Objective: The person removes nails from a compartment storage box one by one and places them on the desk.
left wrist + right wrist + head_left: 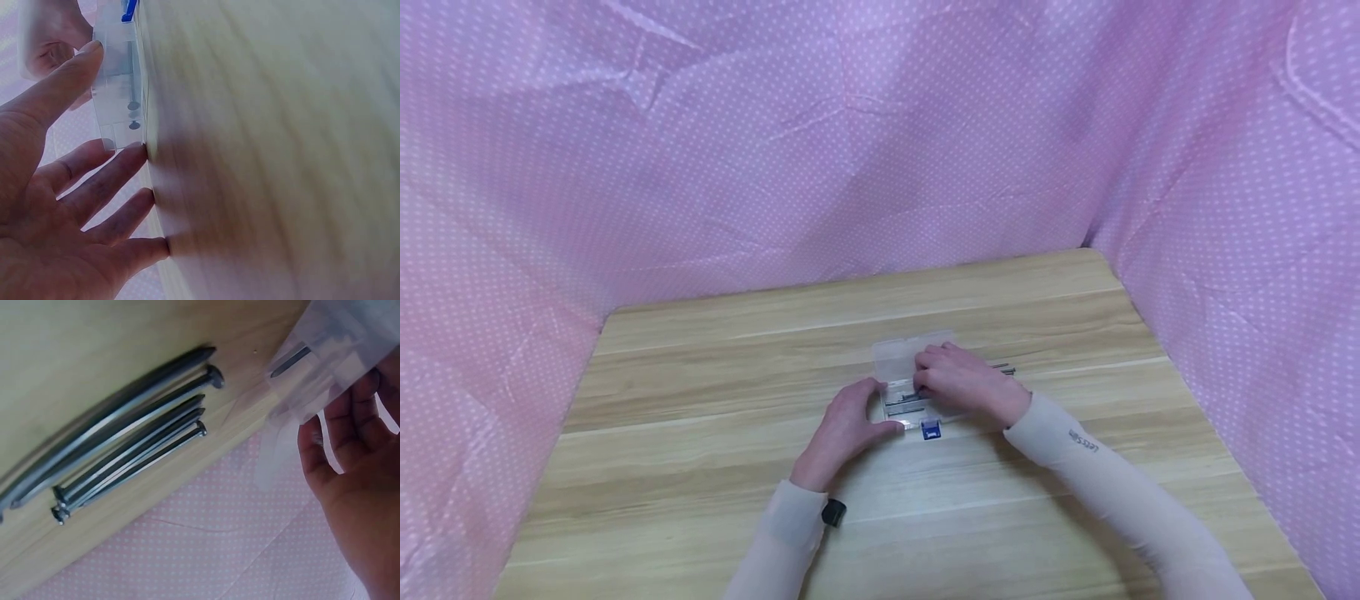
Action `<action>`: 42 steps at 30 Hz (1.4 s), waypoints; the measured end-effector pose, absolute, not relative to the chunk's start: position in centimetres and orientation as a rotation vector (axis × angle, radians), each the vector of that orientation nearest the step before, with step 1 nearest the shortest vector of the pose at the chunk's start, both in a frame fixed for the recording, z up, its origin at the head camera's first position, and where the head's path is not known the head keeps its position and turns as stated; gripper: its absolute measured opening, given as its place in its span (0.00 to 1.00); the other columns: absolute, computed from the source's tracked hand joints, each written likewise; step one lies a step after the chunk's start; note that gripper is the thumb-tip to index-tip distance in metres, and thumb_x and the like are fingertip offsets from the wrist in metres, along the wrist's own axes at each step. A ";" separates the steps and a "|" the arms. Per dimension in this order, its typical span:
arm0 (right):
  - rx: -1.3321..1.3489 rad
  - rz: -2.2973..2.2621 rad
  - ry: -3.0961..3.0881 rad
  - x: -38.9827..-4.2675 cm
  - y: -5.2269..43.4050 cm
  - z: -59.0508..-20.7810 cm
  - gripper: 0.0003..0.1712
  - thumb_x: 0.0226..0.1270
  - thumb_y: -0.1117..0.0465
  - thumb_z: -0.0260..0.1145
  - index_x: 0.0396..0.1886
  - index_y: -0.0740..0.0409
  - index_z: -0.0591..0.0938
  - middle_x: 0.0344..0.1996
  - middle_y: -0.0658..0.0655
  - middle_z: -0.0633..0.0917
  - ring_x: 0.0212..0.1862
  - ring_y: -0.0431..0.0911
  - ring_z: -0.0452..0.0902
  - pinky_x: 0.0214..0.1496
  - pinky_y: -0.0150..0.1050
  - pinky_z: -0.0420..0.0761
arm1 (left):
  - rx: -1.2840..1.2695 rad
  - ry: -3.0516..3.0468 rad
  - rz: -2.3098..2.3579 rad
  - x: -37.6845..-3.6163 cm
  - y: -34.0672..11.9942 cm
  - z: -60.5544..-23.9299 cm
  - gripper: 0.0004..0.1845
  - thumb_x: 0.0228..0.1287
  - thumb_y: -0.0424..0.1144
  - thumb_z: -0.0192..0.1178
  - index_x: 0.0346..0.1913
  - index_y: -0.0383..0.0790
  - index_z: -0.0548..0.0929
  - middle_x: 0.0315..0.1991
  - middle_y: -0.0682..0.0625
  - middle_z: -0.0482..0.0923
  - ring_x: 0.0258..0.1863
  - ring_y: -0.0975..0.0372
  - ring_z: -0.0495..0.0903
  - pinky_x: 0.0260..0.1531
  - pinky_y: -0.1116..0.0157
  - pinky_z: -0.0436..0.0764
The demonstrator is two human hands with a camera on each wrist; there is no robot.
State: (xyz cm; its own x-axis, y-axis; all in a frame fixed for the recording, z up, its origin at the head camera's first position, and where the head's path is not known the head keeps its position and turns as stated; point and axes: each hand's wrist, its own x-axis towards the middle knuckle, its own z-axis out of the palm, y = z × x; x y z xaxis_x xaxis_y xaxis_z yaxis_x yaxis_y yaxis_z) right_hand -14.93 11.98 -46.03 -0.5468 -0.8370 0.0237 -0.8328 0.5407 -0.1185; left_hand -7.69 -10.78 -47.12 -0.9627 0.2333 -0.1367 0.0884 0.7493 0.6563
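Observation:
A clear plastic box [912,424] lies on the table with its lid [897,360] raised at the back. Nails [906,412] lie inside it, and a blue latch [931,430] is at its front. My left hand [844,423] holds the box's left end, thumb at the front and fingertips at the far side. My right hand [958,379] reaches over the box with its fingers bent down into it. Whether those fingertips pinch a nail is hidden. Several loose long nails [125,437] lie on the table beside the box, partly behind my right hand in the head view.
The wood-grain table [700,392] has pink dotted cloth [820,167] hanging behind it and at both sides. A black band-like piece [833,512] is on my left wrist.

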 end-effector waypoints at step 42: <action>-1.415 -0.400 2.655 -14.8 13.1 -46.4 0.03 0.72 0.58 0.69 0.41 0.48 0.89 0.39 0.45 0.81 0.45 0.42 0.76 0.51 0.41 0.78 | 0.275 2.742 1.011 -7.7 -10.8 -47.3 0.35 0.53 0.50 0.80 0.61 0.38 0.80 0.58 0.42 0.82 0.61 0.48 0.78 0.64 0.48 0.75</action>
State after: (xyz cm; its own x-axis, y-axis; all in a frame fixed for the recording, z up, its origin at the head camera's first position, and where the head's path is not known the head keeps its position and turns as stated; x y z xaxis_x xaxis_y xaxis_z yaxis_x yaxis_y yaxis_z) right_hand -14.81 13.05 -46.39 -0.5610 -0.8272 0.0298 -0.7993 0.5320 -0.2794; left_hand -7.66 -10.76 -47.29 -0.9614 0.2438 -0.1271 0.1030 0.7479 0.6557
